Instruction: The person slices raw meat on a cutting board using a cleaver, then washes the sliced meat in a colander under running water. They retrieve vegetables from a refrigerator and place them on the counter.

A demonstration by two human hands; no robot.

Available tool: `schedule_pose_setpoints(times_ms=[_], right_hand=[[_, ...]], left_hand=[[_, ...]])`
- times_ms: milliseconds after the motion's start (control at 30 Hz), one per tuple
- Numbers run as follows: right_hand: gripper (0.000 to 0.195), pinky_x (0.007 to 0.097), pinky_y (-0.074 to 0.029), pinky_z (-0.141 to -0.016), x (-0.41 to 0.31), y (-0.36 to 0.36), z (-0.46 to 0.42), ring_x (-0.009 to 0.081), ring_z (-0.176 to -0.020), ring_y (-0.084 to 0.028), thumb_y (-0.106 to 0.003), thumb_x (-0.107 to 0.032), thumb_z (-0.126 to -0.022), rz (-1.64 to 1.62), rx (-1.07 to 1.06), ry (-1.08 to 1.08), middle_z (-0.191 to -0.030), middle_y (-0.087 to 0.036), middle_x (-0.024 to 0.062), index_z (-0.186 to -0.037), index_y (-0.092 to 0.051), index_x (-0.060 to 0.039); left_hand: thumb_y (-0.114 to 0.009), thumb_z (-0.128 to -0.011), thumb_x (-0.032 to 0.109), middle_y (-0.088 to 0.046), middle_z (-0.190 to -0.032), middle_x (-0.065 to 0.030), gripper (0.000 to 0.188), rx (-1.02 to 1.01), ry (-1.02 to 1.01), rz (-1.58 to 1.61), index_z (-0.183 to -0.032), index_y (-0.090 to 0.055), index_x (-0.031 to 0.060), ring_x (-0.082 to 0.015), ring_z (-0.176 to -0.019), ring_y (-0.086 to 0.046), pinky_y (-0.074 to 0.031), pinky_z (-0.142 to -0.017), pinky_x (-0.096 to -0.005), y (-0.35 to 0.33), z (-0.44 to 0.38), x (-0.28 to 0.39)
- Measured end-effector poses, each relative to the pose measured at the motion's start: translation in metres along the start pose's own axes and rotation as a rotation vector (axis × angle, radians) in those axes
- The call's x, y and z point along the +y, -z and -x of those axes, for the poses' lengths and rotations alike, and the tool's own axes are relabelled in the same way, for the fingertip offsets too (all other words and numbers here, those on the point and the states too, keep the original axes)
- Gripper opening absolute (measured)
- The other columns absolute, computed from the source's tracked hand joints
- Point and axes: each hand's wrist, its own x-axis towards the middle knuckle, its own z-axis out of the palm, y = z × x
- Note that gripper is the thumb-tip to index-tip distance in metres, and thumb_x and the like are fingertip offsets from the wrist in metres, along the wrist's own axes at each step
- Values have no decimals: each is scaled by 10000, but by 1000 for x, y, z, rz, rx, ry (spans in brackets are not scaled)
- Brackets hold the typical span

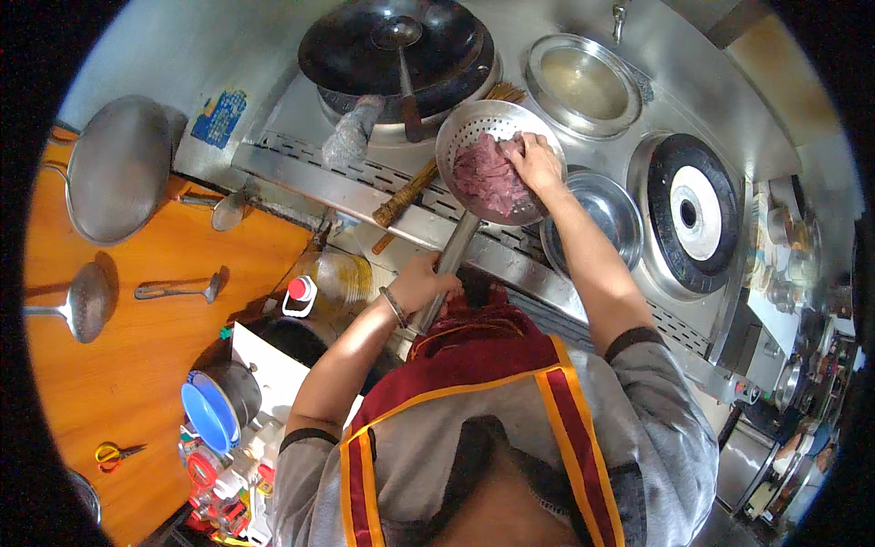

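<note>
My left hand (422, 284) grips the metal handle of a perforated strainer ladle (456, 126). Strips of raw-looking reddish meat (489, 174) lie in its bowl. My right hand (536, 161) rests on the right side of the meat, fingers bent; whether it pinches any is hidden. Below and right of the ladle is a shiny metal bowl (605, 212), partly behind my right forearm. A bamboo wok brush (410, 193) lies under the ladle's left edge. Behind, a black wok (335, 51) holds a ladle with a wooden grip (412, 119).
A metal basin of liquid (584, 82) sits at the back beside a bare wok burner (694, 212). A grey cloth (348, 137) lies at the slotted stove edge. An oil jug with a red cap (342, 277) stands below left. Utensils and a wok lid (119, 171) hang at left.
</note>
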Motion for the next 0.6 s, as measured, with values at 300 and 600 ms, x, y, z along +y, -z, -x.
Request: schedule_pose_setpoints(times_ms=[300,600], right_hand=[[495,441,-362,-931,-50,-11,23,358,-1133,-418,-491,-457,-839,-130,-171,70,-1229,-445,173,-1198,-479,-117],[575,535,-183,-1021,-25,-94,79,352,-1297,-211,-481,-412,-850,63,-206,467,-1407,-241,158,-1335,-349,-134]], left_hand=[[-627,-693,116,-615,-720,-126,331,128,16,-124,-949,-537,-72,-143,-601,-588,-478,-520,-284,2,-1,-30],[-611,-729,127,-584,-699,-96,379,114,21,-181,-1032,-493,-68,-142,-562,-559,-463,-515,-275,-9,6,-44]])
